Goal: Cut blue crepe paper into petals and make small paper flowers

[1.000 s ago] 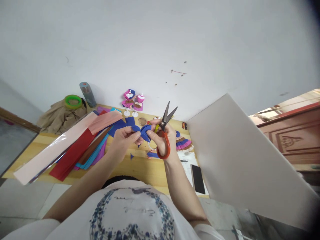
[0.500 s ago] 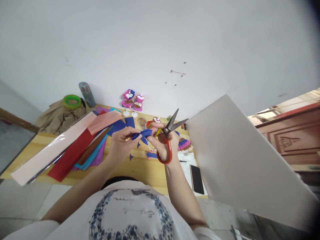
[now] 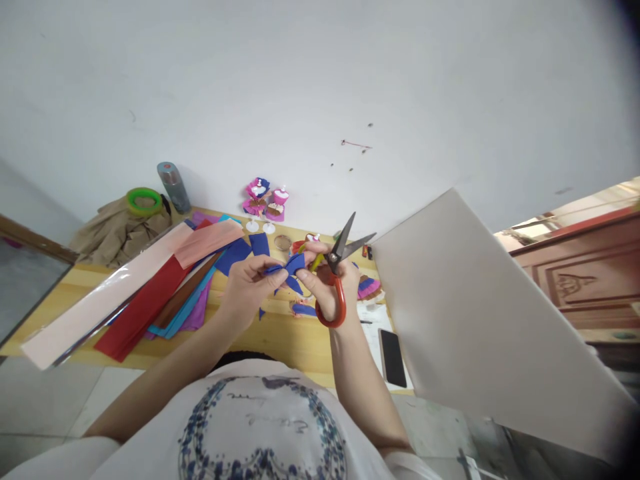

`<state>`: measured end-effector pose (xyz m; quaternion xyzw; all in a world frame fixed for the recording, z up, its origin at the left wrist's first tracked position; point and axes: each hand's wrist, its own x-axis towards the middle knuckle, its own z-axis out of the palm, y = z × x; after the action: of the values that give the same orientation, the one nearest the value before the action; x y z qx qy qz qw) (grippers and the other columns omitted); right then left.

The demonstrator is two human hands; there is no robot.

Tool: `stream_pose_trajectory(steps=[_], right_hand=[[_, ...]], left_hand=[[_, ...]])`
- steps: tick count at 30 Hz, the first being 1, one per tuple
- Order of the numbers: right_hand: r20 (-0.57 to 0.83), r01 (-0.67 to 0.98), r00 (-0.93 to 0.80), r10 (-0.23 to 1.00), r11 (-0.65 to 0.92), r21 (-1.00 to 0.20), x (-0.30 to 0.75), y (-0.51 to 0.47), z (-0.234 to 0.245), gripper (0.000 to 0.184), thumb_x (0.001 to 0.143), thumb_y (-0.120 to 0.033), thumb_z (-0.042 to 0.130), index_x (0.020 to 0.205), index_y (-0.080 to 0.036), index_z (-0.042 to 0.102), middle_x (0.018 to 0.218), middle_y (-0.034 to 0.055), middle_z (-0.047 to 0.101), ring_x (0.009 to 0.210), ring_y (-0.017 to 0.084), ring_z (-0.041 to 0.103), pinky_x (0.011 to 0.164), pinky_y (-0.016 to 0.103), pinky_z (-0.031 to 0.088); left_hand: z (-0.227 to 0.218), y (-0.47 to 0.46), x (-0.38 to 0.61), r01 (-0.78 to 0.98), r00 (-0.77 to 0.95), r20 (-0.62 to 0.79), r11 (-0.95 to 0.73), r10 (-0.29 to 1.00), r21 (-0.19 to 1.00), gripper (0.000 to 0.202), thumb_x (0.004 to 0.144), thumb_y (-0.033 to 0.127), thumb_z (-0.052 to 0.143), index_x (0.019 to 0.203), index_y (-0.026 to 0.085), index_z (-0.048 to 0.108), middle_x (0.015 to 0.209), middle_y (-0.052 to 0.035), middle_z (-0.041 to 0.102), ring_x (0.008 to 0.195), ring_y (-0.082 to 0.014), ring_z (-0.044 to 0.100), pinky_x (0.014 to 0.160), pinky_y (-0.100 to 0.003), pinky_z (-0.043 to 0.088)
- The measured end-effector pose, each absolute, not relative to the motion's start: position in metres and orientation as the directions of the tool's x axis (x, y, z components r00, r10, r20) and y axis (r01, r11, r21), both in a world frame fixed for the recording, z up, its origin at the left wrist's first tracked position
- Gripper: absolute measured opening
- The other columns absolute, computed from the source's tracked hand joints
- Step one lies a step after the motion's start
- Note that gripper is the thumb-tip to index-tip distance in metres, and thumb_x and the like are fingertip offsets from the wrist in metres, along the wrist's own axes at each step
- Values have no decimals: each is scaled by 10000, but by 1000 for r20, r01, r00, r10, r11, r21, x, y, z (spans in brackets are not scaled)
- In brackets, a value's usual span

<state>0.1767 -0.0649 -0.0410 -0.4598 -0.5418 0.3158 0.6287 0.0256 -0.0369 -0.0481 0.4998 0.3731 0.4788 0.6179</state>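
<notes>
Between my hands is a small piece of blue crepe paper [image 3: 295, 263], gathered at its left end. My left hand [image 3: 247, 280] pinches that end between thumb and fingers. My right hand [image 3: 320, 280] has scissors [image 3: 340, 293] with orange and yellow handles hooked on it, blades spread and pointing away to the upper right. Its thumb and fingers are at the paper's right side. Below the hands, small blue scraps [image 3: 262, 313] and a blue strip [image 3: 304, 309] lie on the wooden table [image 3: 280, 347].
Long paper sheets [image 3: 140, 293] in several colours cover the table's left. Small dress-form figures [image 3: 257, 190] with ruffled paper stand by the wall. A flask [image 3: 173, 187], a green tape ring [image 3: 144, 201] on cloth, a phone [image 3: 393, 358] and a white panel [image 3: 480, 313] are around.
The blue paper has turned and spread out at its right end. My left hand has shifted slightly right; the scissors stay spread in my right hand.
</notes>
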Motion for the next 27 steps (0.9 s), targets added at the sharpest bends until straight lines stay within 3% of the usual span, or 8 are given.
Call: stream_pose_trajectory(steps=[6, 9, 13, 19, 27], right_hand=[[260, -42, 163, 952, 270, -962, 180, -62, -48, 500, 686, -418, 827, 1107, -226, 641, 1008, 71, 700, 878, 217, 640, 806, 368, 502], [215, -97, 115, 970, 226, -969, 182, -62, -53, 517, 655, -390, 853, 1103, -231, 651, 934, 40, 670, 826, 200, 627, 764, 349, 498], [226, -81, 181, 957, 243, -967, 180, -64, -54, 429, 651, -359, 851, 1018, -229, 670, 758, -8, 597, 672, 150, 546, 638, 293, 455], [220, -66, 207, 953, 238, -969, 178, -65, -51, 385, 649, -352, 836, 967, -220, 663, 731, -10, 574, 639, 144, 524, 607, 284, 433], [258, -4, 245, 935, 267, -964, 181, -65, -59, 326, 701, -306, 795, 996, -226, 680, 833, 10, 600, 710, 160, 563, 657, 293, 458]], left_hand=[[-44, -37, 27, -228, 305, -37, 110, 952, 967, 130, 669, 272, 765, 671, 163, 694, 575, 19, 645, 550, -119, 580, 595, -241, 473], [-45, -35, 24, -132, 277, 42, -6, 960, 991, 107, 701, 263, 731, 687, 161, 702, 615, 7, 660, 583, -122, 574, 602, -243, 454], [-48, -32, 21, 14, 269, 178, -189, 947, 982, 110, 744, 266, 706, 740, 158, 723, 677, -15, 700, 624, -136, 587, 629, -255, 453], [-46, -32, 19, 105, 300, 356, -402, 885, 910, 80, 791, 190, 650, 758, 175, 722, 718, -9, 727, 648, -132, 613, 644, -247, 449], [-47, -35, 18, 97, 305, 289, -331, 907, 939, 133, 779, 249, 701, 885, 189, 754, 812, -26, 755, 704, -158, 640, 679, -269, 484]])
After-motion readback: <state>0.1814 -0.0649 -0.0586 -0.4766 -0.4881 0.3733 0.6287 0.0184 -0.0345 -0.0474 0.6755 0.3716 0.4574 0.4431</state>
